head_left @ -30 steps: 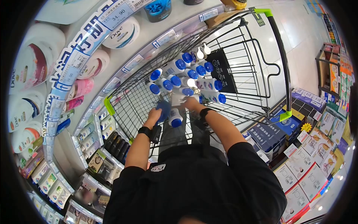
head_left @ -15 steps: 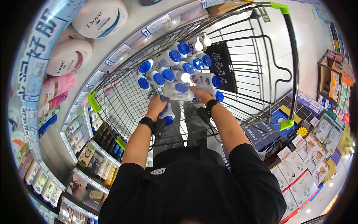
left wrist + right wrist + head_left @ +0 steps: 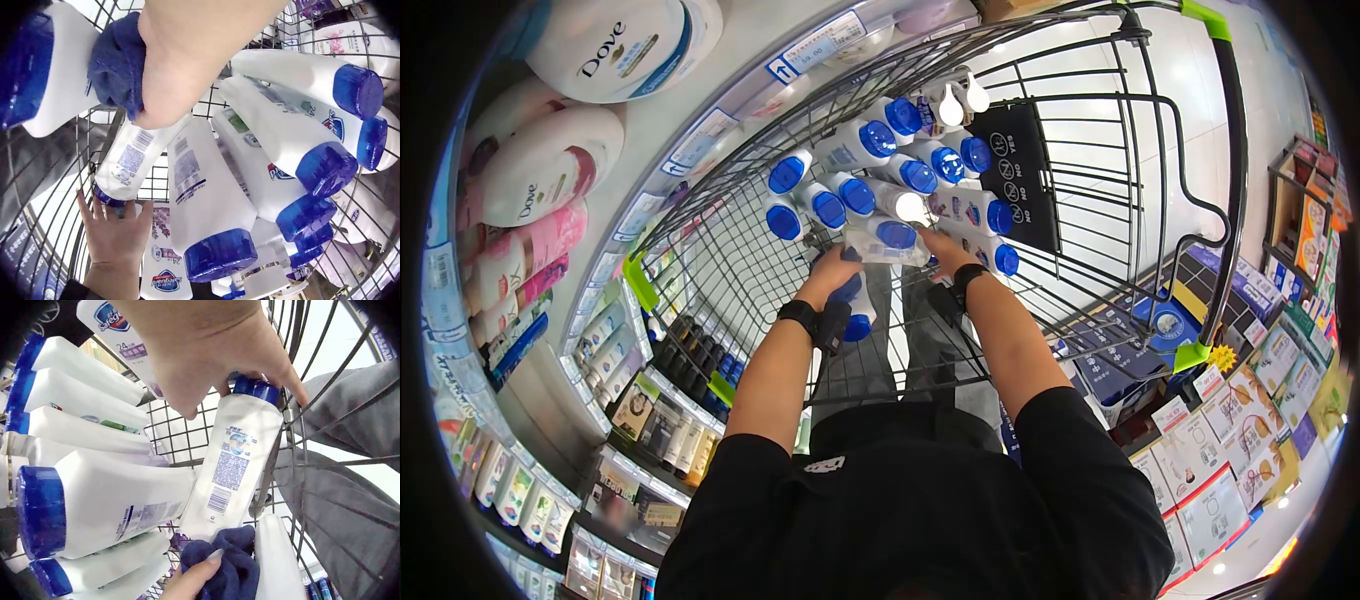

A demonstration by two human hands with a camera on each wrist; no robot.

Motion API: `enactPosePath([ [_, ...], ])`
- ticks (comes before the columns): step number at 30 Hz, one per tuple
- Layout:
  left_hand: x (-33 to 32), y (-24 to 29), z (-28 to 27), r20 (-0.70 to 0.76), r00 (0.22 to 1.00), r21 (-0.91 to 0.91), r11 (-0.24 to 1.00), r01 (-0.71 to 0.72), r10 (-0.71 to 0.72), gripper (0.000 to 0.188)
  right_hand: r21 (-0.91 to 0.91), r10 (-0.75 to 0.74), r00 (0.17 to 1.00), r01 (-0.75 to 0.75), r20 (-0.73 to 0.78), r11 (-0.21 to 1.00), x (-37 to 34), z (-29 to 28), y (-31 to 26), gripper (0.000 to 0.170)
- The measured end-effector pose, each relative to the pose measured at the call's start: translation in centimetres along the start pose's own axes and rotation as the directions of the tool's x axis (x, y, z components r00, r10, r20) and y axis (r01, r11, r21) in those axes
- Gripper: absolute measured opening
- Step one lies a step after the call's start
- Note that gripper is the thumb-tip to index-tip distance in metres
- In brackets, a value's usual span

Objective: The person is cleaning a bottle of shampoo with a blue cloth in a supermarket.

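held bottle: white bottle point(image 3: 234, 456) with a blue cap, closed, smooth flat body tapering slightly toward the cap
printing: a round blue emblem near the cap, then a block of small text, then a barcode toward the base, all on the side facing up
pose: on its side, cap to the right within the fingers of the right hand point(image 3: 945, 253), base to the left
place: near side of the wire cart point(image 3: 640, 283); whether it rests on the wire, i cannot tell
cloth: dark blue cloth point(image 3: 228, 565), bunched and creased, gripped by the left hand point(image 3: 836, 270), up against the bottle's base end
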State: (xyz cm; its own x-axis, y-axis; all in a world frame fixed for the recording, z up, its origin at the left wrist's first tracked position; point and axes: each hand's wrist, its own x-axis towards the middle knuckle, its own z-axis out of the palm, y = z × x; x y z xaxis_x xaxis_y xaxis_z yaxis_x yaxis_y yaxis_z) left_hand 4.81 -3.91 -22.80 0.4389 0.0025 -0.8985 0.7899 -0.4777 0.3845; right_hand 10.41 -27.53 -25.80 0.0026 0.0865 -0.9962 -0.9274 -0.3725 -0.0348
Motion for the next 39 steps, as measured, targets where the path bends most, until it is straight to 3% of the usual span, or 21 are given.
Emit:
enactPosePath([
  [2, 0.0, -0.2, 0.0, 0.026, 1.0, -0.141, 0.99, 0.002, 0.002, 0.057, -0.017, -0.025, 0.999, 0.024, -0.037, 1.0, 0.3, 0.2, 0.3, 0.066],
  [5, -0.7, 0.9, -0.8, 0.091, 0.995, -0.212, 0.976, 0.057, -0.038, 0.054, -0.021, -0.045, 0.996, 0.044, -0.077, 0.999, 0.2, 0.5, 0.5, 0.062],
  [8, 0.1, -1.7, -0.2, 0.044, 0.998, -0.319, 0.946, 0.062, -0.051, 0.048, -0.067, -0.096, 0.991, 0.09, -0.09, 0.994, -0.9, 0.9, 0.2, 0.061],
  [11, -2.5, -0.2, -0.7, -0.089, 0.992, -0.358, 0.932, 0.052, -0.09, 0.044, -0.082, -0.111, 0.986, 0.101, -0.128, 0.991, -2.4, 1.8, -0.3, 0.059],
  [15, -4.9, 0.2, -0.9, -0.291, 0.955, -0.101, 0.994, 0.035, -0.063, 0.048, -0.268, -0.263, 0.947, 0.208, -0.187, 0.941, -0.6, 2.4, 0.8, 0.054],
  [19, -9.0, 1.2, -0.6, -0.471, 0.882, -0.083, 0.995, -0.055, 0.01, 0.044, -0.109, -0.21, 0.953, 0.19, -0.22, 0.976, -4.2, 2.9, 0.0, 0.049],
  [20, -10.2, 2.1, -0.9, -0.447, 0.894, -0.059, 0.998, -0.004, -0.023, 0.045, -0.09, -0.225, 0.95, 0.21, -0.216, 0.974, -4.3, 2.9, 0.1, 0.049],
  [24, -15.4, 4.6, -0.3, -0.579, 0.796, -0.015, 0.973, -0.231, 0.18, 0.05, -0.223, -0.232, 0.943, 0.179, -0.24, 0.958, -7.2, 2.4, -0.6, 0.047],
  [26, -17.0, 4.9, 0.0, -0.58, 0.761, -0.013, 0.931, -0.366, 0.291, 0.056, -0.067, -0.307, 0.934, 0.3, -0.184, 0.952, -9.0, 1.7, 0.1, 0.045],
  [29, -18.9, 5.6, 0.7, -0.605, 0.695, 0.0, 0.873, -0.488, 0.389, 0.054, -0.096, -0.326, 0.926, 0.313, -0.191, 0.945, -14.7, 0.6, -0.3, 0.042],
  [30, -19.6, 5.6, 1.4, -0.63, 0.64, 0.051, 0.845, -0.532, 0.441, 0.057, -0.082, -0.324, 0.929, 0.314, -0.181, 0.946, -15.9, 0.2, 0.7, 0.041],
  [31, -19.7, 6.0, 1.9, -0.652, 0.567, 0.114, 0.804, -0.583, 0.503, 0.059, 0.013, -0.339, 0.91, 0.352, -0.238, 0.936, -17.4, 0.0, 0.8, 0.038],
  [32, -20.2, 6.6, 2.0, -0.628, 0.632, 0.028, 0.824, -0.566, 0.455, 0.066, 0.098, -0.512, 0.814, 0.553, -0.273, 0.827, -20.6, 0.3, 1.0, 0.036],
  [33, -20.8, 6.8, 2.6, -0.649, 0.574, 0.069, 0.79, -0.609, 0.499, 0.071, -0.008, -0.524, 0.794, 0.549, -0.309, 0.836, -19.0, -0.5, 2.4, 0.031],
  [34, -21.0, 7.6, 2.5, -0.654, 0.536, 0.101, 0.764, -0.638, 0.534, 0.072, 0.262, -0.346, 0.898, 0.415, -0.273, 0.871, -21.1, -0.5, 1.6, 0.027],
  [35, -20.7, 8.0, 2.7, -0.673, 0.517, 0.084, 0.749, -0.658, 0.53, 0.068, 0.333, -0.306, 0.908, 0.394, -0.285, 0.857, -22.0, -0.5, 1.6, 0.026],
  [36, -21.8, 8.7, 2.5, -0.656, 0.566, -0.015, 0.742, -0.671, 0.499, 0.066, 0.402, -0.256, 0.923, 0.359, -0.289, 0.842, -22.5, -0.6, 2.1, 0.025],
  [38, -22.2, 10.0, 2.1, -0.696, 0.358, 0.143, 0.609, -0.78, 0.622, 0.063, 0.544, -0.348, 0.933, 0.341, -0.095, 0.767, -23.3, -1.7, 2.1, 0.026],
  [39, -23.3, 10.9, 2.1, -0.689, 0.316, 0.161, 0.564, -0.81, 0.652, 0.063, 0.555, -0.279, 0.952, 0.301, -0.127, 0.776, -23.8, -1.7, 2.1, 0.027],
])
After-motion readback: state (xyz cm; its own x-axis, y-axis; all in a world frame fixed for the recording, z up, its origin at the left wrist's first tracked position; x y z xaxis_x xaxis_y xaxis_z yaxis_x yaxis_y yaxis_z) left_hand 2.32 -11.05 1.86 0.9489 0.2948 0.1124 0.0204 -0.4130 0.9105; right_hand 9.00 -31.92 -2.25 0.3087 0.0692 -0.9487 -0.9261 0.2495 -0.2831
